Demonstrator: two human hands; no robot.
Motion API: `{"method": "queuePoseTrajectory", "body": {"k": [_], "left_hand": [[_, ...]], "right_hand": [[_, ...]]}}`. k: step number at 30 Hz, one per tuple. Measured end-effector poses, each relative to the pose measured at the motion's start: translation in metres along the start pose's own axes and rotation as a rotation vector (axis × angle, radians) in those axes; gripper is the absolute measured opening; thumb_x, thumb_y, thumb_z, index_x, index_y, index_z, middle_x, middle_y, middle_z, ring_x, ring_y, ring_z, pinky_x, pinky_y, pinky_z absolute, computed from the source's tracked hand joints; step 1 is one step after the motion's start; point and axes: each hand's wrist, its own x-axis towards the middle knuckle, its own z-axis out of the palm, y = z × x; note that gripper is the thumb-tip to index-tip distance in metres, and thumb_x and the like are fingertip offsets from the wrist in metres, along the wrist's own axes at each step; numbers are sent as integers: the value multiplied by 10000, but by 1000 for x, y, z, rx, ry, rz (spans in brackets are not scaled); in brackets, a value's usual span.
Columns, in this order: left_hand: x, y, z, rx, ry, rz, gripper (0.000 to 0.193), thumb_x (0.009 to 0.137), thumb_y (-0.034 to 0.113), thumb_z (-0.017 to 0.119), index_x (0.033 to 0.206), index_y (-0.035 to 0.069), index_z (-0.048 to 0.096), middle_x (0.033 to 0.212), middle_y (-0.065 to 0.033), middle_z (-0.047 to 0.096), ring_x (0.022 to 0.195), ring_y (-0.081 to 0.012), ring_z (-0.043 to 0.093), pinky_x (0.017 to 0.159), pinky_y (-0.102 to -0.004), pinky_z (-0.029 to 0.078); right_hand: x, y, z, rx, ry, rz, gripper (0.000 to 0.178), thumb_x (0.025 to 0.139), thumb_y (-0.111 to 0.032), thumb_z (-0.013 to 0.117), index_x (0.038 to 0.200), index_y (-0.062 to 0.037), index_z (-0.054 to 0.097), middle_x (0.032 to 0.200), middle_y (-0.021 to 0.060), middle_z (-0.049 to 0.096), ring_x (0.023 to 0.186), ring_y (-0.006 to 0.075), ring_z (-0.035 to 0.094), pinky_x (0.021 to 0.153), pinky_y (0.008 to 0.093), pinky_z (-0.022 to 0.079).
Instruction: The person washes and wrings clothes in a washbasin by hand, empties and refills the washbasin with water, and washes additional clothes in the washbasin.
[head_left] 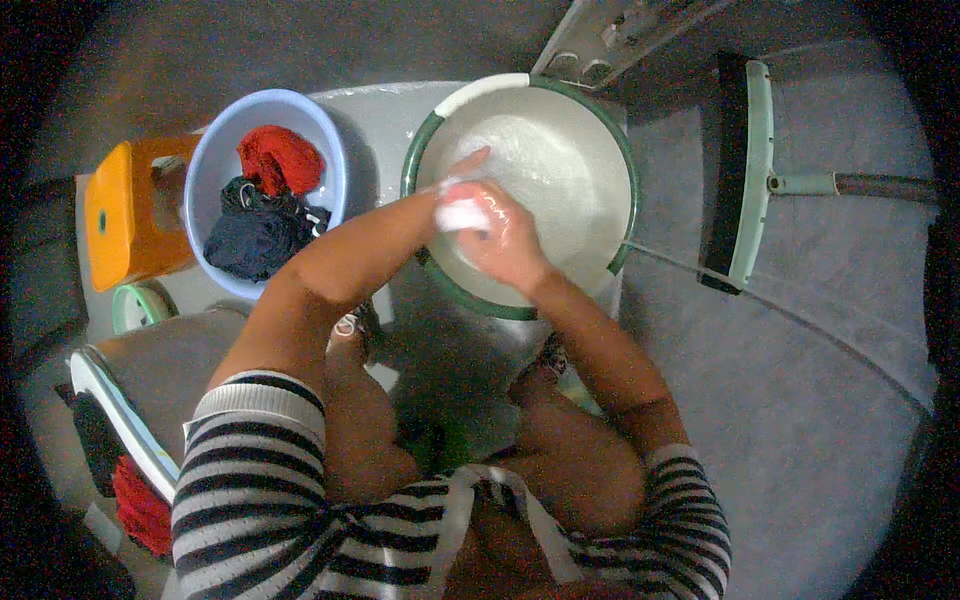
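My left hand [468,167] and right hand [505,240] were together, a blurred white lump [463,214] between them; I couldn't tell either's grip or its long axis. It sat over the round tub's [626,190] left side, the blue basin [196,215] farther left.

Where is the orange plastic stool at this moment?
In the head view, the orange plastic stool is at upper left, just left of the round pale-blue plastic basin.
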Motion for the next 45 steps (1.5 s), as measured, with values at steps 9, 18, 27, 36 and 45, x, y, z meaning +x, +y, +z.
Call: {"method": "queuePoseTrajectory", "body": {"k": [9, 18, 27, 36, 45], "left_hand": [[-33, -10, 56, 290, 171, 216, 311, 842, 234, 507, 1046, 0, 528, 951, -106, 591, 851, -215, 583, 787, -358, 483], [-33, -15, 82, 574, 398, 65, 865, 768, 421, 587, 1391, 206, 27, 1431, -133, 125, 1285, -394, 179, 904, -528, 359], [5, -16, 13, -15, -69, 92, 531, 827, 500, 400, 1106, 68, 533, 1045, -145, 581, 953, -261, 561, 879, -415, 411], [-41, -6, 87, 582, 206, 80, 532, 808, 324, 558, 1226, 51, 374, 1234, -160, 432, 1118, -283, 439, 885, -392, 418], [-50, -13, 66, 181, 454, -117, 737, 797, 505, 521, 1362, 125, 239, 1392, -169, 236, 1250, -380, 266, 881, -582, 348]], "right_hand": [[-35, 185, -43, -594, 178, 488, 489, 735, -209, 576, 1170, -51, 419, 714, 158, 618, 655, 361, 603, 603, 424, 484], [-91, 254, -43, -716, 1, 686, 427, 711, -123, 586, 1113, -27, 480, 986, 138, 589, 914, 257, 580, 805, 351, 445], [-7, -13, 13, -15, 112, -119, 490, 615, -127, 667, 1070, -82, 491, 948, 126, 565, 876, 326, 567, 772, 417, 456], [-80, 257, -23, -702, 471, 352, 284, 711, -125, 565, 992, -83, 546, 895, 163, 605, 854, 343, 582, 722, 426, 464], [-41, 138, -30, -347, 79, 400, 397, 637, 15, 560, 1014, -100, 508, 909, 180, 552, 875, 355, 539, 774, 414, 445]]}}
